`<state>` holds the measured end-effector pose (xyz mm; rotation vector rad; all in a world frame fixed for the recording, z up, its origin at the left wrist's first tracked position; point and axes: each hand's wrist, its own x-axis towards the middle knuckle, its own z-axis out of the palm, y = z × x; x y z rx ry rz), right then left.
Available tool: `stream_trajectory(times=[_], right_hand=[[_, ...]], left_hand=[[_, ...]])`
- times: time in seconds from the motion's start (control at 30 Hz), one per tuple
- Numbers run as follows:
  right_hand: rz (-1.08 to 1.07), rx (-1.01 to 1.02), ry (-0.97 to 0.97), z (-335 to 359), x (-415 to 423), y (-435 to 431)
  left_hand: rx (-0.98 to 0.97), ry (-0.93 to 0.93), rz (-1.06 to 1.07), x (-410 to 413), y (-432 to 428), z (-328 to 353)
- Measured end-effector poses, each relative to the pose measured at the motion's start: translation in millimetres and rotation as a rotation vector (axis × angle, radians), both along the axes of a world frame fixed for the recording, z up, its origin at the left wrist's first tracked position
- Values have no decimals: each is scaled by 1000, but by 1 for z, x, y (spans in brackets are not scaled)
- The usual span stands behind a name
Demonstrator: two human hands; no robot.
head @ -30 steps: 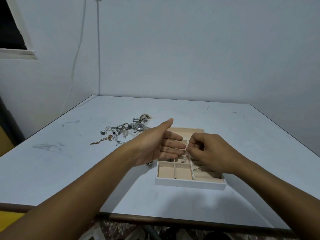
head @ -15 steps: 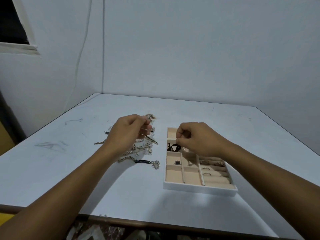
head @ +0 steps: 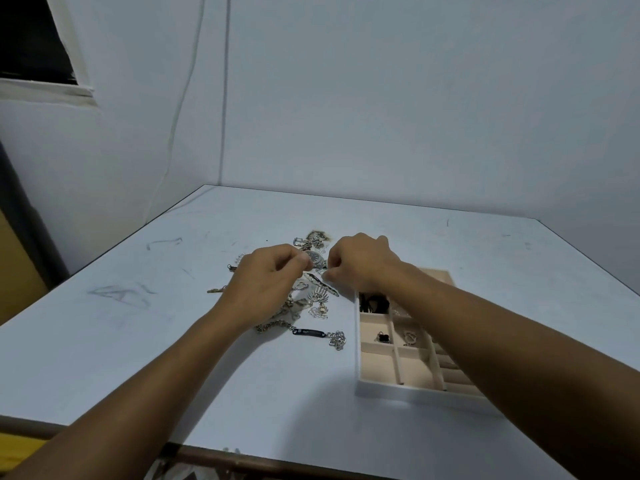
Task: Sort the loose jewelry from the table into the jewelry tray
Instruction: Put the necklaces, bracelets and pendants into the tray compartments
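A pale tabletop (head: 138, 341) carries tangled jewelry (head: 313, 301) at ten o'clock of the jewelry tray (head: 415, 393). The left hand (head: 270, 278) and right hand (head: 360, 265) curl over it, probably untangling a piece; whether they pinch anything, I cannot tell.

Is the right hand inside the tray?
No, the right hand is over the loose jewelry, beside the tray.
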<state>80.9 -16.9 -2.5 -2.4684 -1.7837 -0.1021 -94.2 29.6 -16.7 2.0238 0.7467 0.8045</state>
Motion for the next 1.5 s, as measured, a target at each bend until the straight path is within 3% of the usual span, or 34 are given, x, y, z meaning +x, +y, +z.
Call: stream_trajectory(times=[0.23, 0.63, 0.87, 1.0, 1.1, 1.23, 1.5], right_hand=[[-27, -1, -80, -8, -2, 8], [-71, -42, 86, -6, -7, 21], [4, -32, 200, -5, -3, 15], [71, 9, 317, 3, 6, 7], [175, 18, 388, 12, 11, -1], [232, 68, 390, 21, 14, -13], [277, 122, 311, 32, 12, -29]], left_hand=[[19, 9, -2, 7, 7, -7], [119, 79, -5, 13, 13, -7], [458, 310, -7, 15, 14, -7], [504, 355, 15, 16, 19, -13], [329, 297, 49, 18, 15, -10], [-2, 74, 71, 26, 8, -2], [-755, -280, -77, 43, 4, 2]])
